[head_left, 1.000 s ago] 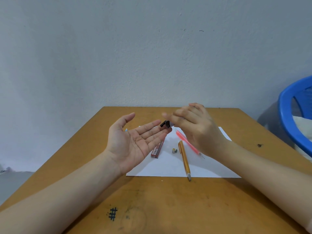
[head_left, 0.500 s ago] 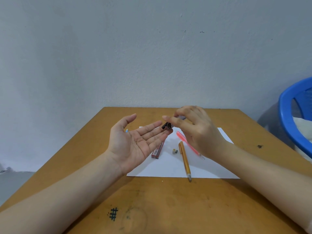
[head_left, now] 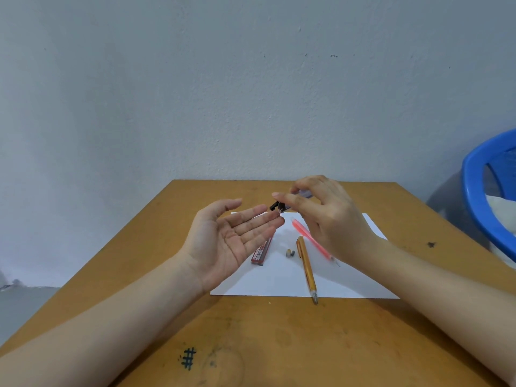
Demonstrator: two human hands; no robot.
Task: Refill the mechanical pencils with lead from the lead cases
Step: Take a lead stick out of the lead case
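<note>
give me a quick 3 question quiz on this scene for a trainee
1. True or false: the left hand holds a pencil.
2. Where is the orange pencil?
A. On the paper, tip past its near edge
B. In the left hand
C. In the right hand
3. Which hand pinches the black-capped case above the other hand's fingertips?

Key: 1 false, it is open, palm up, with nothing in it; 2 A; 3 right
</note>
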